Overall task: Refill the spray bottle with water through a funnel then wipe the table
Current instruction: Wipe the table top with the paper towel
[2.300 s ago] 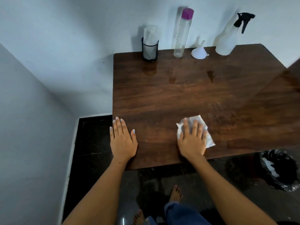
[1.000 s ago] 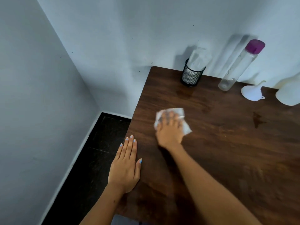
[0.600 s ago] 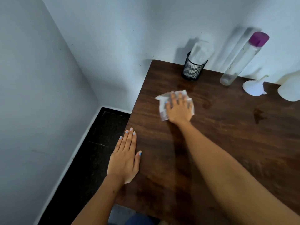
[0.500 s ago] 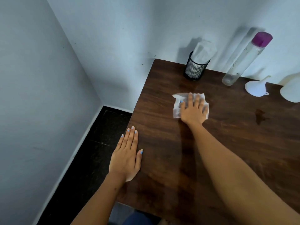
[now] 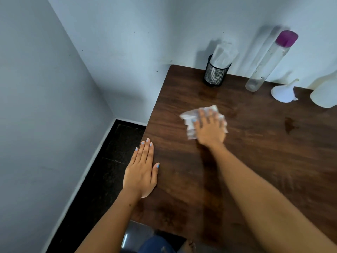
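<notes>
1. Since half a second ago the right hand (image 5: 209, 127) and the white tissue (image 5: 189, 118) under it have slid leftward across the surface (image 5: 264, 152), toward its left edge; the left hand (image 5: 141, 170) has stayed where it was.
2. The right hand lies flat on the tissue, fingers straight and slightly spread, pressing it against the wood. Hand and tissue are blurred, so finer detail of the fingers cannot be told.
3. The tissue is crumpled, showing beyond the fingertips and along the thumb side of the hand, in the far-left part of the surface.
4. The left hand rests palm down on the left edge of the surface, fingers straight and close together, thumb out to the side, holding nothing. Its nails are painted light blue.
5. Along the back of the surface, against the wall, stand from left to right: a black mesh cup (image 5: 215, 74) with white tissue in it, a tall clear bottle (image 5: 268, 63) with a purple cap, a white funnel (image 5: 283, 92) set wide mouth down, and the spray bottle (image 5: 326, 92), of which only the white body shows at the right edge of the view.
6. A dark wet mark (image 5: 289, 125) sits on the wood to the right of the right hand, well apart from it.
7. Below the left edge lies a dark floor (image 5: 102, 170).
</notes>
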